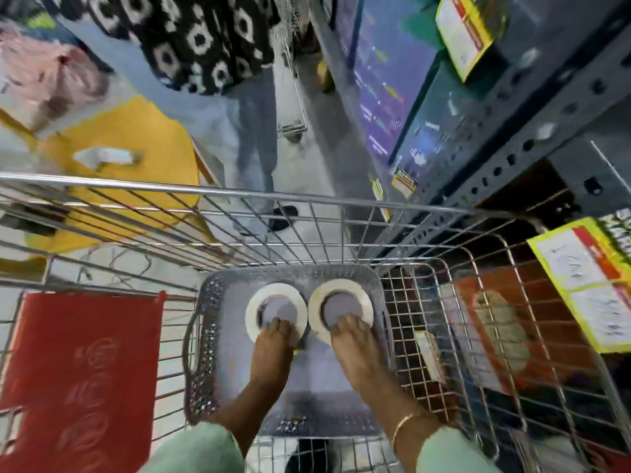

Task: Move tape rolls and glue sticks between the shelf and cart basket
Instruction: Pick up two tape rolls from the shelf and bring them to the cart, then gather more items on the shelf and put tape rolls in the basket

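Note:
Two white tape rolls lie flat, side by side, in a grey plastic basket (205, 336) that sits inside the wire cart. My left hand (273, 353) grips the near edge of the left tape roll (263, 298), fingertips curled into its hole. The right tape roll (341, 290) is held the same way by my right hand (355, 349), which wears a thin bangle at the wrist. Something small and yellow-green peeks out between the rolls under my hands; I cannot tell what it is.
The wire cart rim (239, 191) crosses in front. A grey metal shelf (512, 131) with yellow price labels (580, 278) stands to the right. Another person (252, 141) stands ahead in the aisle. A red flap (82, 377) hangs at the cart's left, a yellow stool (136, 141) beyond.

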